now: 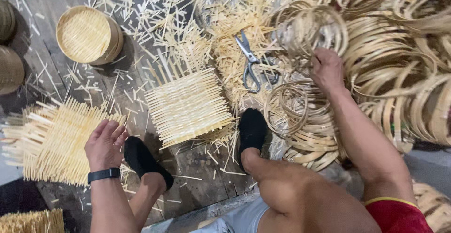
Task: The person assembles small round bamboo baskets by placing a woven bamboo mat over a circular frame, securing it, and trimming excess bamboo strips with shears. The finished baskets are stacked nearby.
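With the right hand [327, 68] closed on one thin bamboo ring [310, 31] at the ring pile's edge, lift it clear of neighbouring hoops while the left hand [104, 144] hovers, fingers spread, above the woven bamboo mat [51, 141].

The right hand's [327, 68] fingertips are buried among blurred bamboo rings [310, 31], whose pile [404, 64] runs off the right edge.

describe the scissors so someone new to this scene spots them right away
Start at the big heap of bamboo rings on the right, where the right hand reaches in. Just left of that hand, on a pile of pale slivers, lie the scissors. They are the only metal thing there: grey blades pointing up, looped handles toward the person.
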